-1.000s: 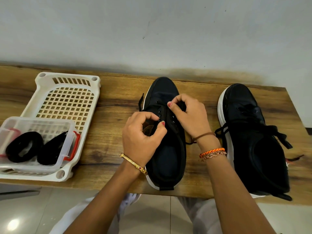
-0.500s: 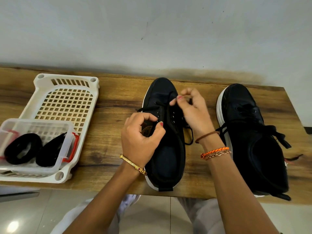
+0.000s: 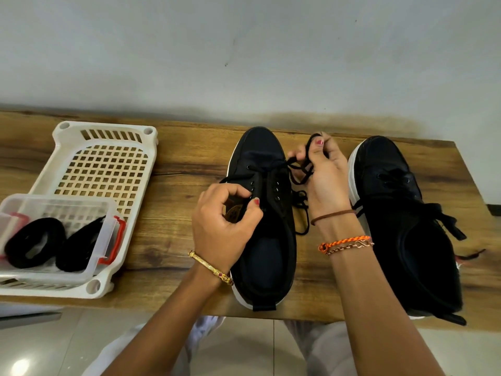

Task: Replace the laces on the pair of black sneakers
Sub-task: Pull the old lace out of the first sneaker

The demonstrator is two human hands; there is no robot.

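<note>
Two black sneakers with white soles lie on the wooden bench, toes toward the wall. My left hand [image 3: 223, 223] grips the tongue and left eyelet edge of the left sneaker [image 3: 264, 251]. My right hand [image 3: 322, 180] pinches its black lace [image 3: 299, 183] and holds it up to the right of the eyelets; only the top eyelets still carry lace. Slack lace hangs beside the shoe. The right sneaker [image 3: 406, 226] is still laced, its ends lying loose on the right.
A white plastic basket [image 3: 108, 164] sits at the bench's left end. In it is a clear box [image 3: 100, 240] with red clips holding two coiled black laces [image 3: 35, 242]. The bench [image 3: 184, 164] stands against a grey wall; its near edge is just below the heels.
My right hand has pulled the lace out of the left sneaker's eyelets, moving up and to the right with it. My left hand has stayed on the tongue.
</note>
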